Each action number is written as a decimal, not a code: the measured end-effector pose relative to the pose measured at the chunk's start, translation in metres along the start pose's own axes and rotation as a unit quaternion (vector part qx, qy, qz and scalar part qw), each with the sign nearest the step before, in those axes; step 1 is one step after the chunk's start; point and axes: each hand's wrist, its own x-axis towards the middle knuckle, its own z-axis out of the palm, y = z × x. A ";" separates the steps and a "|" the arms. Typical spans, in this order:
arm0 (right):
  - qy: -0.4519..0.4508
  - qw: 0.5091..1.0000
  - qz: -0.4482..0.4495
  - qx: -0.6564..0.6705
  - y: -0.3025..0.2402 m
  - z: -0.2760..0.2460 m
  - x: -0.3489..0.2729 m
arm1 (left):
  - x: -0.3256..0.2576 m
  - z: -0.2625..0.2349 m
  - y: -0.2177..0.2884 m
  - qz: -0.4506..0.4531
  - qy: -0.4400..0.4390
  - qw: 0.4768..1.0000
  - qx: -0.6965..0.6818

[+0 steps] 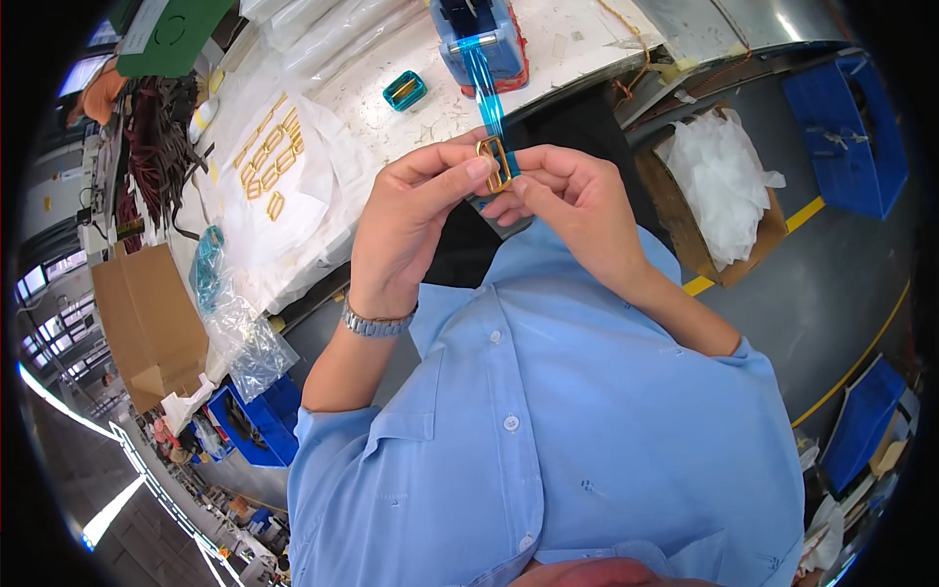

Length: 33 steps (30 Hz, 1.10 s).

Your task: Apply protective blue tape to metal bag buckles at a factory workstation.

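Observation:
A gold rectangular buckle point(494, 164) is between my two hands, in front of the tape dispenser. My left hand point(416, 201) pinches its left side between thumb and fingers. At its right side, my right hand point(579, 201) is closed with the thumb against the fingers, where a bit of blue tape shows. A shiny blue transparent tape point(483, 88) runs from the blue dispenser point(479, 39) down to the buckle and passes behind it. On the table to the left lies a small rectangular piece wrapped in blue film point(404, 90), with gold showing inside.
Several gold buckles point(269, 161) lie in rows on a white sheet point(308, 210) on the table point(377, 132). A carton of white wrapping point(719, 186) stands at the right, near a blue bin point(846, 137). Brown cardboard point(147, 323) and clear plastic bags point(249, 347) are at the left.

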 end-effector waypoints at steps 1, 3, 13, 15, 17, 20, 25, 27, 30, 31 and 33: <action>0.002 1.000 0.001 0.004 0.000 0.001 0.000 | 0.001 -0.001 -0.001 0.000 0.000 1.000 0.001; 0.004 1.000 0.001 0.008 0.001 0.001 -0.001 | 0.001 -0.001 -0.002 0.004 0.002 1.000 0.017; 0.005 1.000 0.000 0.020 0.004 0.002 -0.002 | 0.000 0.009 -0.001 -0.003 0.024 1.000 0.012; 0.004 1.000 -0.001 0.021 0.005 0.002 -0.002 | 0.001 0.008 -0.002 0.001 0.014 1.000 0.018; 0.010 1.000 -0.019 0.022 0.007 0.004 -0.001 | 0.002 0.008 -0.004 0.000 0.016 1.000 0.020; 0.011 1.000 0.000 0.014 0.004 0.007 0.001 | 0.003 0.005 -0.006 -0.001 0.017 1.000 0.021; 0.024 1.000 0.008 -0.010 0.005 0.005 0.006 | 0.005 0.009 -0.006 0.001 0.015 1.000 0.017; 0.025 1.000 0.006 -0.017 0.007 0.002 0.007 | 0.006 0.008 -0.009 0.004 0.012 1.000 0.013; 0.021 1.000 0.004 -0.001 0.010 -0.001 0.008 | 0.004 0.012 -0.012 0.031 0.030 0.998 0.053; 0.018 1.000 0.008 0.014 0.008 -0.001 0.007 | 0.002 0.012 -0.013 0.031 0.030 0.998 0.053; 0.015 0.999 0.012 0.028 0.007 -0.001 0.007 | 0.000 0.012 -0.016 0.093 0.056 0.991 0.076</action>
